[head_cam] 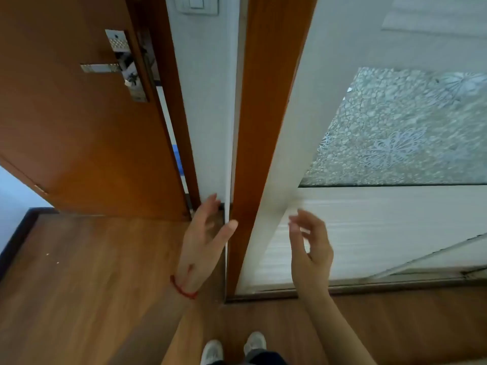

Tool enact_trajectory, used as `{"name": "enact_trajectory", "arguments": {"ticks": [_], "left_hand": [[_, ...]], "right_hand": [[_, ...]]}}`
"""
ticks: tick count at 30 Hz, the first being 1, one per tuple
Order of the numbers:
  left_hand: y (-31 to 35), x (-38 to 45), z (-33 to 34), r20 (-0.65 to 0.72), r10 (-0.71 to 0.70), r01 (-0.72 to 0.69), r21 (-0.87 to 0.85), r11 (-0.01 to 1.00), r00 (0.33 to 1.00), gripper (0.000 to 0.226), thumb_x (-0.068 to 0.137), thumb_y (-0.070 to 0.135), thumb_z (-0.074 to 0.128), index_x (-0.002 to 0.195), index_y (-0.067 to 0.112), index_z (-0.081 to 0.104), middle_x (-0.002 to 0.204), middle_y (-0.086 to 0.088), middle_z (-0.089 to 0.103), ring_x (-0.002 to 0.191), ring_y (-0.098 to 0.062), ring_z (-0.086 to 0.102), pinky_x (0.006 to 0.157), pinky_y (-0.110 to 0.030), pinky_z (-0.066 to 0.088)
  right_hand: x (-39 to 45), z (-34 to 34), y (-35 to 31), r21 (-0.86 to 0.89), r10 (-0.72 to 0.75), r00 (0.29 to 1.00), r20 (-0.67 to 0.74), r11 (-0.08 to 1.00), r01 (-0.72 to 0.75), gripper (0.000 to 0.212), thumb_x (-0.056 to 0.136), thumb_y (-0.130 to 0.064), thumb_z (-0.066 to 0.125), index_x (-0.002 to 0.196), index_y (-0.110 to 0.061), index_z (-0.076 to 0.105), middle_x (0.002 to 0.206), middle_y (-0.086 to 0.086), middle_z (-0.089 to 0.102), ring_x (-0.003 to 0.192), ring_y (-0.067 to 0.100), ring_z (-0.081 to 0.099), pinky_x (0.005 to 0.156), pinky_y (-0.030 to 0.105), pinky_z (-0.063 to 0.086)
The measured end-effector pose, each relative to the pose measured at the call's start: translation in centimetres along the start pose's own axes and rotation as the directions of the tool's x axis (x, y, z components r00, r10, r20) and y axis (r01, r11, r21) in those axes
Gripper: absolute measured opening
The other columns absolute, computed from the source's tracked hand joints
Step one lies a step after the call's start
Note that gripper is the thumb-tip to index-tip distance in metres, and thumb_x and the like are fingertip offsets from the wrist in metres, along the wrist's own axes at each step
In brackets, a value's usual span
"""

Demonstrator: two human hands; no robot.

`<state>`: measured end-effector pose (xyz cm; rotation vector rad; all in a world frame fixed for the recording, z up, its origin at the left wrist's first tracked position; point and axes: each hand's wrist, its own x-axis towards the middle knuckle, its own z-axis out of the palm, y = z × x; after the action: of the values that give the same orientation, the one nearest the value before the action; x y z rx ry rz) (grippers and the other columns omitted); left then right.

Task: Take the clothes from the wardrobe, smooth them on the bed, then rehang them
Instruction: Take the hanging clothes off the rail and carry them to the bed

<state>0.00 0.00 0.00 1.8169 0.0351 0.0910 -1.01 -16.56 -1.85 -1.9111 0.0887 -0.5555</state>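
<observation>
While you are reaching with left hand [203, 241] and right hand [311, 248] spread, empty: white frosted-glass sliding wardrobe door [290, 159] likely heavy, stiff; push white frame edge, not fragile glass.

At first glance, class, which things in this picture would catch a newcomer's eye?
Two open hands, left and right, reach toward the white wardrobe door at centre; a red string circles the left wrist. The door's frosted floral glass fills the right, and a wooden door with a metal handle stands left.

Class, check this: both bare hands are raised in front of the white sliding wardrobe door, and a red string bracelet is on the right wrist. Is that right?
Not quite. The head view shows the red string bracelet on the left hand wrist, not the right hand. Both hands are raised by the white sliding wardrobe door.
</observation>
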Motion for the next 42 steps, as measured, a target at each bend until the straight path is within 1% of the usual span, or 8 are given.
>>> {"name": "enact_trajectory", "arguments": {"ticks": [4, 8, 12, 17, 23, 33, 39, 42], "left_hand": [[4.0, 2.6, 0.9, -0.089, 0.204, -0.198, 0.078, 0.977, 0.975, 0.068, 0.057, 0.086, 0.04, 0.116, 0.057, 0.024, 0.128, 0.031, 0.033, 0.126, -0.003, 0.037, 0.103, -0.027, 0.037], [4.8, 3.8, 1.7, -0.126, 0.254, -0.249, 0.053, 0.967, 0.959, 0.069, 0.059, 0.08, 0.047, 0.118, 0.052, 0.025, 0.126, 0.02, 0.041, 0.121, -0.009, 0.046, 0.102, -0.037, 0.044], [5.2, 4.5, 1.9, -0.216, 0.297, -0.278, 0.116, 0.954, 0.93, 0.066, 0.066, 0.06, 0.056, 0.122, 0.036, 0.03, 0.12, 0.012, 0.045, 0.112, -0.01, 0.049, 0.096, -0.034, 0.048], [4.6, 5.1, 2.1, -0.282, 0.435, -0.387, 0.213, 0.897, 0.855, 0.085, 0.07, 0.075, 0.045, 0.122, 0.008, 0.048, 0.115, -0.012, 0.057, 0.103, -0.016, 0.054, 0.085, -0.022, 0.049], [3.8, 5.6, 1.8, -0.324, 0.571, -0.456, 0.368, 0.81, 0.754, 0.069, 0.076, 0.069, 0.045, 0.116, 0.013, 0.044, 0.107, -0.018, 0.061, 0.103, 0.003, 0.044, 0.089, -0.029, 0.046], [3.9, 5.1, 2.0, -0.304, 0.573, -0.458, 0.374, 0.807, 0.761, 0.07, 0.079, 0.066, 0.044, 0.113, 0.005, 0.051, 0.107, -0.018, 0.062, 0.092, -0.015, 0.053, 0.082, -0.03, 0.049], [4.3, 4.3, 1.6, -0.256, 0.527, -0.435, 0.341, 0.834, 0.81, 0.079, 0.078, 0.067, 0.041, 0.111, -0.003, 0.057, 0.11, -0.018, 0.063, 0.101, -0.007, 0.051, 0.088, 0.0, 0.032], [4.6, 3.6, 1.6, -0.246, 0.522, -0.44, 0.32, 0.839, 0.817, 0.078, 0.079, 0.067, 0.04, 0.119, 0.001, 0.052, 0.114, -0.02, 0.061, 0.102, -0.023, 0.059, 0.089, -0.021, 0.042]], "right_hand": [[3.8, 1.8, -4.3, -0.149, -0.412, 0.891, -0.192, 0.909, 0.389, 0.04, 0.083, -0.022, 0.06, 0.119, -0.011, 0.045, 0.117, 0.009, 0.049, 0.113, -0.007, 0.037, 0.092, 0.01, 0.036], [5.2, 3.3, -4.0, -0.221, -0.489, 0.828, -0.276, 0.87, 0.44, 0.059, 0.076, -0.025, 0.071, 0.124, -0.013, 0.038, 0.12, 0.009, 0.036, 0.122, -0.007, 0.027, 0.098, 0.008, 0.031], [5.6, 3.4, -3.8, -0.245, -0.539, 0.791, -0.289, 0.841, 0.483, 0.062, 0.075, -0.028, 0.072, 0.124, -0.012, 0.038, 0.117, 0.009, 0.037, 0.116, 0.001, 0.036, 0.096, 0.008, 0.033], [6.2, 3.1, -3.9, -0.391, -0.633, 0.728, -0.264, 0.76, 0.519, 0.065, 0.077, -0.04, 0.068, 0.125, -0.01, 0.037, 0.112, 0.01, 0.04, 0.1, 0.024, 0.048, 0.082, 0.024, 0.048], [6.6, 3.1, -3.5, -0.472, -0.661, 0.701, -0.267, 0.724, 0.503, 0.058, 0.078, -0.036, 0.066, 0.122, -0.006, 0.043, 0.11, 0.012, 0.042, 0.096, 0.027, 0.05, 0.074, 0.033, 0.053], [7.8, -0.3, -1.8, -0.644, -0.668, 0.696, -0.264, 0.659, 0.389, 0.049, 0.086, -0.03, 0.051, 0.131, -0.019, 0.034, 0.114, 0.014, 0.041, 0.099, 0.027, 0.047, 0.068, 0.044, 0.054], [8.2, -3.0, -0.9, -0.635, -0.522, 0.768, -0.372, 0.747, 0.199, 0.048, 0.088, -0.023, 0.048, 0.133, -0.015, 0.037, 0.123, 0.02, 0.046, 0.104, 0.03, 0.046, 0.077, 0.046, 0.05], [8.8, -4.1, -1.6, -0.561, -0.436, 0.783, -0.444, 0.816, 0.137, 0.052, 0.088, -0.023, 0.053, 0.136, -0.014, 0.036, 0.13, 0.023, 0.044, 0.112, 0.032, 0.044, 0.083, 0.047, 0.049]]}}
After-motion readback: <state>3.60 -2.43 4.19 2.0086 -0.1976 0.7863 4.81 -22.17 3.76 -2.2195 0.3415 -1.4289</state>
